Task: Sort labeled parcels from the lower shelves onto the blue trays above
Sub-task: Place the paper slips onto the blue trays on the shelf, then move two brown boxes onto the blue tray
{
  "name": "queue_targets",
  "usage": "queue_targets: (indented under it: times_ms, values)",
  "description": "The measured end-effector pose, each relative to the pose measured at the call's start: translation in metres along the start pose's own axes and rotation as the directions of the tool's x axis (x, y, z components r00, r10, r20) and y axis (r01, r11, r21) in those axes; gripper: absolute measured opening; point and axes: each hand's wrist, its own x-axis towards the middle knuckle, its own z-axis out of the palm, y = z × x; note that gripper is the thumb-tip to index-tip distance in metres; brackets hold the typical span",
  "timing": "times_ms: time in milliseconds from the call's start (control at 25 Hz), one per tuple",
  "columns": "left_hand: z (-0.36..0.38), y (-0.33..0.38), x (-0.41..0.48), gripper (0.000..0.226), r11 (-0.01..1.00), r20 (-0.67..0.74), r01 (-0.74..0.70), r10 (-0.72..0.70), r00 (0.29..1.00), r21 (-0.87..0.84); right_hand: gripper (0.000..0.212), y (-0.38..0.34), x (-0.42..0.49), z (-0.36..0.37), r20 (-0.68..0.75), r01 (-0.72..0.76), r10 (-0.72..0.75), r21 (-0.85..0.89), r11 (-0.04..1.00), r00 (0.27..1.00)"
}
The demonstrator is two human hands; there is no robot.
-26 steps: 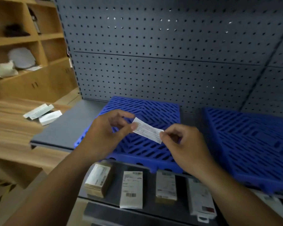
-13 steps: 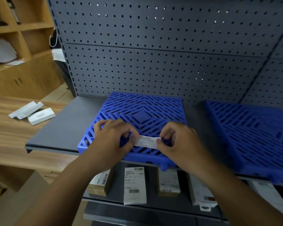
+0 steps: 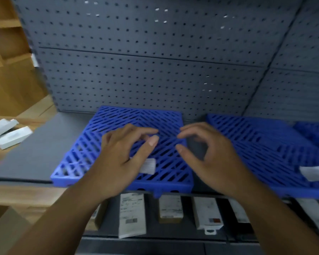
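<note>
A small white paper label (image 3: pixel 148 166) lies near the front edge of the left blue slatted tray (image 3: pixel 118 116) on the grey upper shelf. My left hand (image 3: pixel 123 153) hovers over the tray, fingers loosely curled, its palm covering the label's left end. My right hand (image 3: pixel 208 151) hovers at the tray's right edge with fingers loosely curled, holding nothing. A second blue tray (image 3: pixel 265 137) sits to the right, with another white label (image 3: pixel 315 173) on its front part. Several labeled parcels lie on the lower shelf, among them a white one (image 3: pixel 132 214) and a brown one (image 3: pixel 170 208).
A grey pegboard (image 3: pixel 155 61) backs the shelf. At the left, a wooden counter carries white boxes (image 3: pixel 9 135), with wooden shelving (image 3: pixel 6 43) behind. Bare grey shelf surface (image 3: pixel 44 144) lies left of the left tray.
Both hands pinched the paper label, lowered it onto the left tray's front edge, then let go. The hands now hover apart above the tray. The view is shifted right.
</note>
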Motion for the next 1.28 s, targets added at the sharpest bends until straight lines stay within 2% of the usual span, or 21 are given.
queue_targets:
  times_ms: [80,200,480,680,920,1280]
  values:
    - [0.023,0.027,0.016,0.046,0.998,0.024,-0.058,0.059,0.998,-0.034,0.025,0.012,-0.015,-0.017,-0.023,-0.013,0.012,-0.041,0.999,1.000]
    - [0.064,0.075,0.043,0.051,0.988,0.058,-0.151,0.152,0.987,-0.032,0.032,0.043,-0.046,-0.062,-0.139,-0.063,0.044,-0.129,0.990,0.989]
    - [0.191,0.223,0.074,0.053,0.937,0.171,-0.330,0.346,0.923,-0.113,0.037,0.137,-0.144,-0.205,-0.315,-0.268,0.183,-0.255,0.929,0.931]
    - [0.291,0.329,0.077,0.055,0.913,0.167,-0.360,0.391,0.905,-0.191,0.035,0.209,-0.207,-0.308,-0.378,-0.346,0.212,-0.332,0.878,0.901]
    - [0.418,0.453,0.085,0.045,0.851,0.161,-0.404,0.474,0.866,-0.335,0.035,0.292,-0.290,-0.415,-0.465,-0.479,0.296,-0.345,0.807,0.834]
    - [0.607,0.603,0.131,0.050,0.727,0.177,-0.489,0.628,0.758,-0.483,0.032,0.425,-0.361,-0.544,-0.548,-0.697,0.456,-0.391,0.601,0.701]
